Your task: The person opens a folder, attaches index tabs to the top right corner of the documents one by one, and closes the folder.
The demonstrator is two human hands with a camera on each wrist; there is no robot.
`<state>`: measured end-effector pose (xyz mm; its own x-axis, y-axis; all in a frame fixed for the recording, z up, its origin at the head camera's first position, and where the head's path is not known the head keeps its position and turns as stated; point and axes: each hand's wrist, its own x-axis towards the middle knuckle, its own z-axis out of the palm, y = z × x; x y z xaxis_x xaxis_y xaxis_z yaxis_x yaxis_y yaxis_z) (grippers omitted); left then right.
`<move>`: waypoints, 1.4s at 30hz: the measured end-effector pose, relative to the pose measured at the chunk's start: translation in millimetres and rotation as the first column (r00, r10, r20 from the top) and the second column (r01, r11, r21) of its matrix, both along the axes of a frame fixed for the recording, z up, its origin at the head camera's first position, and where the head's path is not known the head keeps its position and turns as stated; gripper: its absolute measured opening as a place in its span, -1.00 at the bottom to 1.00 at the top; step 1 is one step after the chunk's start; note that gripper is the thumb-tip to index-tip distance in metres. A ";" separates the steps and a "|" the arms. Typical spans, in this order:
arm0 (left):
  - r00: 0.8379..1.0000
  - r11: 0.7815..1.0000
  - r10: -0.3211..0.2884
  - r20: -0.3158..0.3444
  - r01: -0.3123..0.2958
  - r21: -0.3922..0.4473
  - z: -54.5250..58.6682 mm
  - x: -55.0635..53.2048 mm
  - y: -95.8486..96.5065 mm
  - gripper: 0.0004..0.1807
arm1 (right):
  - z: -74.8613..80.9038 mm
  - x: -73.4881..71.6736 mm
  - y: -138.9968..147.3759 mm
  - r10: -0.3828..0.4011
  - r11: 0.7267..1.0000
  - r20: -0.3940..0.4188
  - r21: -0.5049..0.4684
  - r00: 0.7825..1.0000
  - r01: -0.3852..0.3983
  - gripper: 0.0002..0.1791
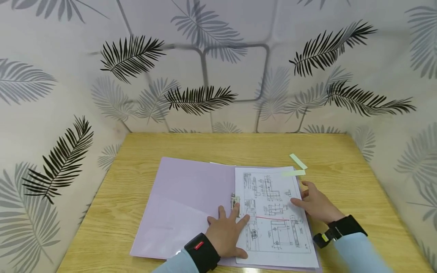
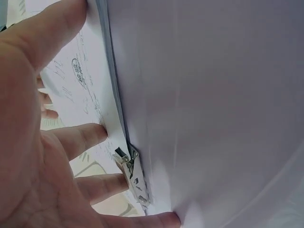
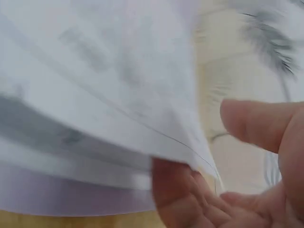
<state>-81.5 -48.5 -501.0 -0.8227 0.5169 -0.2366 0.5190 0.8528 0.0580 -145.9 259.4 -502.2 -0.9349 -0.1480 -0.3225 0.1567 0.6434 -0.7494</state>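
An open lilac folder [image 1: 184, 193] lies on the table with a stack of printed technical drawings [image 1: 283, 197] on its right side. At the spine sits a metal clip [image 1: 234, 201]. My left hand [image 1: 225, 231] rests with spread fingers across the papers' left margin, fingertips around the clip [image 2: 135, 175] in the left wrist view. At the stack's right edge is my right hand [image 1: 319, 203]. In the right wrist view, its fingers [image 2: 47, 111] reach from beyond the sheets in the left wrist view, while its thumb [image 3: 251, 121] stands clear of the lifted paper edge, other fingers underneath.
One pale green strip [image 1: 298, 161] lies on the wooden table [image 1: 341, 163] beyond the folder's upper right corner. Another strip [image 1: 294, 173] overlaps the top sheet's corner. Leaf-patterned fabric [image 1: 232, 68] surrounds the table's back and sides.
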 end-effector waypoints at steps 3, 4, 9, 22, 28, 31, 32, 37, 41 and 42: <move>1.000 1.000 0.012 0.022 -0.012 0.017 -0.4 -2.2 -2.0 0.15 | 12.0 -0.5 13.3 0.021 0.975 0.108 -0.223 0.994 0.004 -0.16; 1.000 1.000 0.014 0.026 -0.014 0.021 -0.5 -3.2 -2.8 0.15 | 14.8 -0.6 16.7 0.038 0.958 0.131 -0.285 0.991 0.001 -0.22; 0.999 0.997 0.035 0.037 -0.037 0.066 2.6 -9.4 -7.8 0.10 | 19.4 -1.2 25.0 0.162 0.837 0.172 -0.546 0.972 -0.043 -0.37; 0.996 0.967 0.074 -0.047 -0.060 0.248 43.0 -24.7 -40.6 -0.12 | 8.5 5.2 -24.1 0.421 0.762 -0.047 -0.523 0.906 -0.381 -0.42; 0.970 0.909 0.148 -0.195 -0.056 0.414 78.3 -33.1 -67.2 -0.38 | 5.5 12.5 -62.0 0.408 0.839 -0.156 -0.325 0.900 -0.437 -0.40; 0.943 0.864 0.194 -0.270 -0.034 0.502 99.2 -35.4 -77.6 -0.44 | 6.5 15.7 -77.8 0.415 0.873 -0.226 -0.175 0.881 -0.456 -0.41; 0.935 0.853 0.201 -0.293 -0.020 0.521 105.9 -35.6 -80.0 -0.45 | 6.8 16.5 -82.2 0.424 0.877 -0.251 -0.123 0.870 -0.464 -0.41; 0.917 0.844 0.193 -0.350 0.026 0.535 131.6 -33.8 -80.0 -0.45 | 4.3 19.2 -101.8 0.466 0.877 -0.322 0.045 0.824 -0.478 -0.40; 0.950 0.909 0.102 -0.294 0.030 0.415 132.8 -33.1 -64.1 -0.41 | -0.7 20.4 -114.6 0.478 0.878 -0.323 0.143 0.817 -0.457 -0.40; 0.962 0.926 0.074 -0.262 0.031 0.376 129.8 -33.9 -59.0 -0.39 | -2.0 20.5 -117.2 0.480 0.877 -0.318 0.166 0.818 -0.451 -0.40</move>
